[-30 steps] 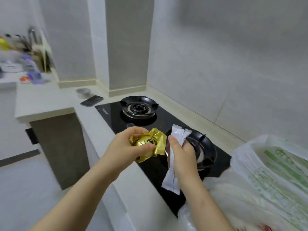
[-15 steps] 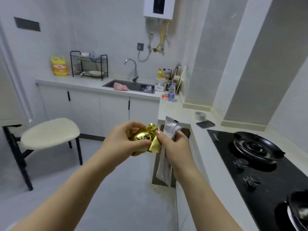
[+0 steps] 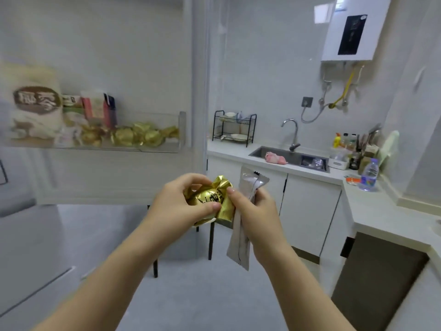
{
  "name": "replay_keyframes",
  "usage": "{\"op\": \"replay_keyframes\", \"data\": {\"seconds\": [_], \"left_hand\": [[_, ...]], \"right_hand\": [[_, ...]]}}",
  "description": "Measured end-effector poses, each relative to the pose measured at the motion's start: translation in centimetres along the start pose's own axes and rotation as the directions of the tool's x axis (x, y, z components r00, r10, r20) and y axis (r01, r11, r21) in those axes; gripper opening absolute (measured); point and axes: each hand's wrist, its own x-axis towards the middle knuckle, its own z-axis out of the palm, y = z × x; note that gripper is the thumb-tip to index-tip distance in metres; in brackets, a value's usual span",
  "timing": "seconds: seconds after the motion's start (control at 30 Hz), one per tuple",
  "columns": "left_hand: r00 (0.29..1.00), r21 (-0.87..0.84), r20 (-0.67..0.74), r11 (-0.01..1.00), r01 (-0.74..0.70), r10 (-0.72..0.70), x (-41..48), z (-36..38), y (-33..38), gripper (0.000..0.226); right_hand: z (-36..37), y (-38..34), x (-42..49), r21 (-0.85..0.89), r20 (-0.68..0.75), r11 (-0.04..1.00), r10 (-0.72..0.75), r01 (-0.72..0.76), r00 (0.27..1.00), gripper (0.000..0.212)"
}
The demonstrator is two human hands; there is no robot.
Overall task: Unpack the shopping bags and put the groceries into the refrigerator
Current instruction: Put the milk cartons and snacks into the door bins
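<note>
Item 1, gold foil packet [image 3: 208, 199]: cupped in left hand [image 3: 179, 206], fingers and thumb curled round its rounded body. Held in mid-air at chest level, below and to the right of the refrigerator door shelf [image 3: 182, 130]. Printed face turned up toward the camera, crimped end pointing up and right. Roughly round, so no clear long axis.

Item 2, white stick packet [image 3: 238, 242]: clamped against the palm of right hand [image 3: 255, 211], probably to leave the forefinger free, its tip resting on the crimped edge of the gold foil packet. Long axis near vertical, notched end up, lower end hanging free below the wrist.

Door shelf: holds matching gold packets [image 3: 133, 136], cartons [image 3: 95, 108] and a large pale bag [image 3: 35, 108]. Likely destination for item 1, by a reach up and left.
</note>
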Motion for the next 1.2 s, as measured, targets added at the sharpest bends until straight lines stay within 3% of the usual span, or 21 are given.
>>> {"op": "replay_keyframes", "data": {"seconds": [0.17,0.3,0.4,0.63,0.73,0.8,0.9,1.03,1.2], "left_hand": [[0.993,0.095,-0.103,0.994,-0.051,0.060,2.2,-7.6,0.1,0.032],[0.977,0.181,-0.184,0.981,-0.072,0.106,4.5,-11.9,0.2,0.035],[0.965,0.217,-0.222,0.972,-0.091,0.139,6.5,-14.1,0.7,0.036],[0.907,0.240,-0.342,0.956,-0.170,0.247,11.6,-16.6,3.7,0.034],[0.900,0.263,-0.342,0.947,-0.187,0.272,13.9,-17.3,4.6,0.035],[0.901,0.303,-0.349,0.941,-0.153,0.258,15.5,-17.8,4.6,0.036],[0.928,0.380,-0.312,0.922,-0.076,0.205,17.5,-18.2,4.0,0.036],[0.983,0.468,-0.163,0.884,-0.003,0.090,19.2,-18.7,2.6,0.033],[0.997,0.577,-0.029,0.813,0.073,-0.069,20.4,-18.9,1.8,0.027]], "right_hand": [[7.6,-1.0,3.6,0.061,0.108,0.995,-0.082,0.076,0.991,0.002],[12.0,-1.7,6.5,0.012,0.148,0.994,-0.113,0.112,0.982,0.027],[14.0,-2.5,8.9,0.007,0.225,0.987,-0.157,0.159,0.962,0.010],[16.0,-6.8,14.1,0.028,0.239,0.961,-0.273,0.275,0.932,0.030],[16.0,-8.3,16.2,0.045,0.272,0.950,-0.309,0.309,0.911,0.014],[15.9,-8.8,17.3,0.048,0.271,0.950,-0.310,0.308,0.912,0.015],[15.8,-8.8,18.4,0.061,0.258,0.956,-0.294,0.289,0.920,0.019],[15.5,-9.0,19.1,0.086,0.240,0.958,-0.285,0.272,0.928,0.015],[15.6,-8.8,19.8,0.063,0.223,0.961,-0.276,0.269,0.935,0.014]]}}
